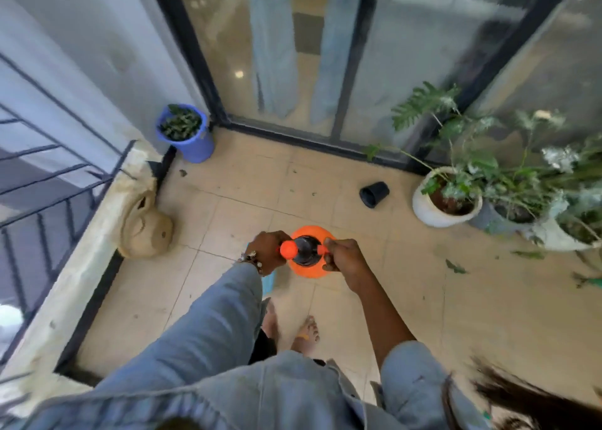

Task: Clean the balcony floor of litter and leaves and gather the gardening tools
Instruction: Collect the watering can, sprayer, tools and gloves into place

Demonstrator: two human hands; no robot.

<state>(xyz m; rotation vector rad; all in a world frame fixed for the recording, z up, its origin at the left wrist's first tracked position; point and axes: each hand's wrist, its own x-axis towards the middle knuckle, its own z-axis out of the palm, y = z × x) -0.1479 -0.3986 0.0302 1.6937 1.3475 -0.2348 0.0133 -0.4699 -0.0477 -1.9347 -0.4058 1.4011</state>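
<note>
An orange pressure sprayer [308, 268] with a black top is held above the tiled floor in front of me. My left hand [267, 252] grips its orange-tipped handle on the left side. My right hand [345, 258] grips the orange part on the right side of the top. A blue bucket [192, 139] filled with green leaves stands in the far left corner. A small black pot [374, 194] lies on its side near the glass door. Loose leaves [455, 267] lie on the floor at the right.
Potted plants [446, 198] crowd the right side by the glass doors. A burlap sack [145, 227] slumps against the low ledge and railing on the left. Something light blue [269, 281] shows below my left hand. My bare feet stand on the tiles.
</note>
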